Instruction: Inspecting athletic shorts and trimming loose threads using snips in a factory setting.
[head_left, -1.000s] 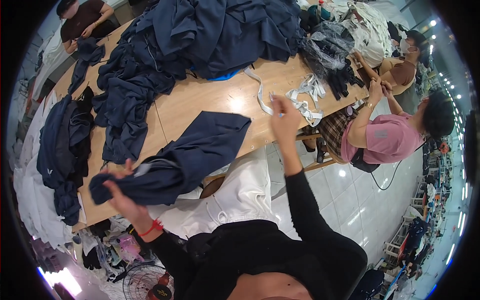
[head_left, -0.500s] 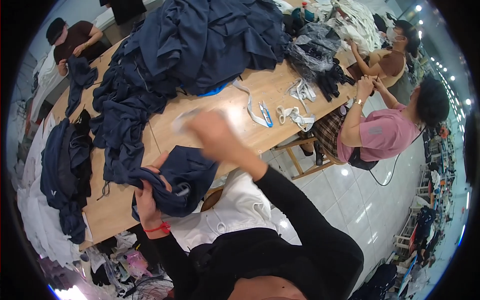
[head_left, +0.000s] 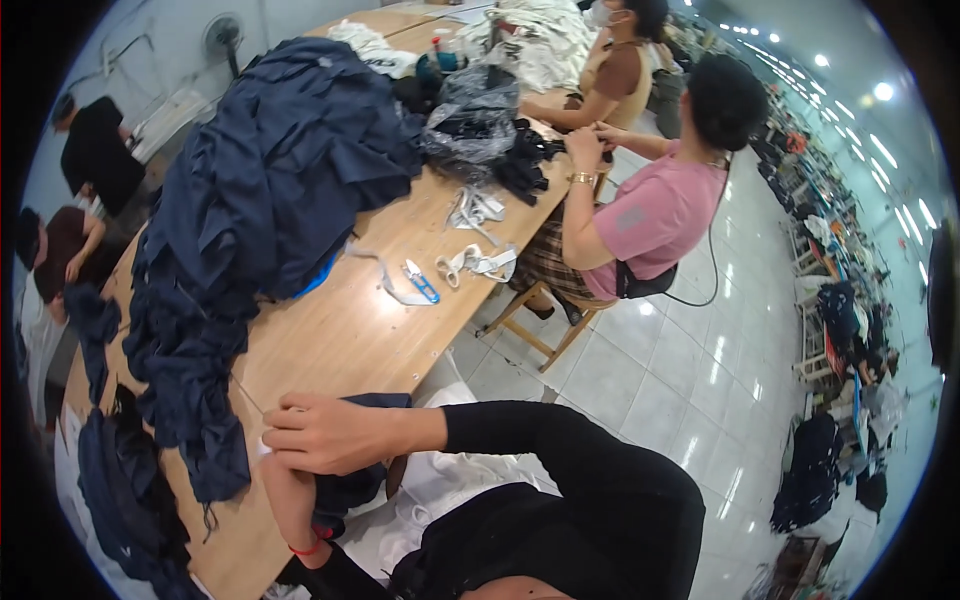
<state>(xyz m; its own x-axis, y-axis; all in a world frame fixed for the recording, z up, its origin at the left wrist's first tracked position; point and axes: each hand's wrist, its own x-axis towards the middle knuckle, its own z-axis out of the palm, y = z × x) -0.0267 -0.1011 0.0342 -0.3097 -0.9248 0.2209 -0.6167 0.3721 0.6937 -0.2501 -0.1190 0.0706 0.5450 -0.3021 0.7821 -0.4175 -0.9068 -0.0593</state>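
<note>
My right hand (head_left: 325, 432) is closed, its fingers bent over the top of my left hand (head_left: 288, 492). A small white edge (head_left: 264, 447) shows by its fingertips; the kind of thing is too hidden to make out. The left hand, with a red band at the wrist, has its fingers covered by the right. Beside and below both hands, at the table's near edge, hangs a navy garment (head_left: 352, 492), which the left hand was gripping a moment earlier. White fabric (head_left: 445, 478) lies over my lap.
A large navy garment pile (head_left: 290, 130) covers the far left of the table (head_left: 330, 345). Blue-handled thread snips (head_left: 420, 283), cream-handled scissors (head_left: 455, 262) and white strips (head_left: 478, 208) lie farther right. A co-worker in pink (head_left: 655, 215) sits at the right edge, on a wooden stool (head_left: 535, 330).
My right hand, blurred with something white above the table, has come down onto my left hand. The view has shifted, so the table and pile appear farther left.
</note>
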